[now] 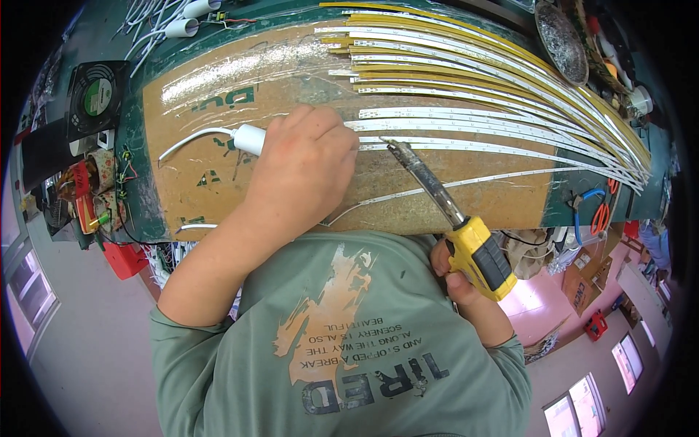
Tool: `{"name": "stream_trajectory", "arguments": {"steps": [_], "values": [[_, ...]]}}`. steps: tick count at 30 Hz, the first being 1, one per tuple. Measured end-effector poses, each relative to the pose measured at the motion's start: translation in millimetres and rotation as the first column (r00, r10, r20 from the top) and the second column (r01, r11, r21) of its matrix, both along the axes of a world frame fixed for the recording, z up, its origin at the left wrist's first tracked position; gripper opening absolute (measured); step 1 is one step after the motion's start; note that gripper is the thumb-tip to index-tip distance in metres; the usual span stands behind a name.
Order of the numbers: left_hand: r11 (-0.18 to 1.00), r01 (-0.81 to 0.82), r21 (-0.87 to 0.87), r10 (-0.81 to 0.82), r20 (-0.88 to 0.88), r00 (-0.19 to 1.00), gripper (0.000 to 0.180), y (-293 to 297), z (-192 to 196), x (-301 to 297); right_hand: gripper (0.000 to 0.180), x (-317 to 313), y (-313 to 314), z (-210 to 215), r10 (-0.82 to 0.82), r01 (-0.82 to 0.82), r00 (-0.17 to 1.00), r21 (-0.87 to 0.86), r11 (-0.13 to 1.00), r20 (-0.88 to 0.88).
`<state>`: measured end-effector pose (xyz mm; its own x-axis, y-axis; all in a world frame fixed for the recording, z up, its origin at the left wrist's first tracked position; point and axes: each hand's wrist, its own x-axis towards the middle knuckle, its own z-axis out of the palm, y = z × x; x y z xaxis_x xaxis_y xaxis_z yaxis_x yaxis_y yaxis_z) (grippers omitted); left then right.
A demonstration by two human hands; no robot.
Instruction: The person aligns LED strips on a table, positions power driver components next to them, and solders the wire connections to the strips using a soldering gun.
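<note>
My left hand (309, 164) is closed around a white cylindrical cap (249, 139), whose white cable (191, 138) runs off to the left. The fingertips are hidden beneath the hand, beside the ends of white LED strips (437, 124). In my right hand (453, 277) is a yellow and black soldering iron (477, 255), tilted up and to the left. Its dark tip reaches the end of one of the nearer strips, just right of my left hand; whether they touch I cannot tell. One separate LED strip (451, 178) curves across the cardboard nearer to me.
Brown cardboard (284, 80) under clear film covers the green bench (156, 80). Yellow-edged strips fan out at the back right, near a metal dish (562, 44). A black fan (97, 98) stands at left, white caps (182, 28) behind. Blue-handled pliers (582, 207) hang at the right edge.
</note>
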<state>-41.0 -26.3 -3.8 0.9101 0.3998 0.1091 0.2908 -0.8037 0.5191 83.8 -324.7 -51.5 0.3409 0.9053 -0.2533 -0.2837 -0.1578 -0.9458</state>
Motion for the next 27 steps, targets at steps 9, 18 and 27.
{"name": "stream_trajectory", "arguments": {"steps": [9, 18, 27], "values": [[1.000, -0.005, 0.004, 0.005, -0.022, 1.000, 0.008, 0, 3, 1, 0.041, 9, 32, 20, -0.151, 0.160, 0.986, 0.164, 0.973, -0.066], [1.000, -0.016, 0.015, 0.017, -0.019, 1.000, 0.007, -1, 1, 1, 0.076, 10, 55, 32, -0.261, 0.269, 0.951, 0.025, 0.963, -0.163], [1.000, -0.017, 0.012, 0.018, -0.055, 0.998, 0.006, -1, 4, 2, 0.074, 11, 57, 28, -0.266, 0.278, 0.950, 0.057, 0.959, -0.164]]}}
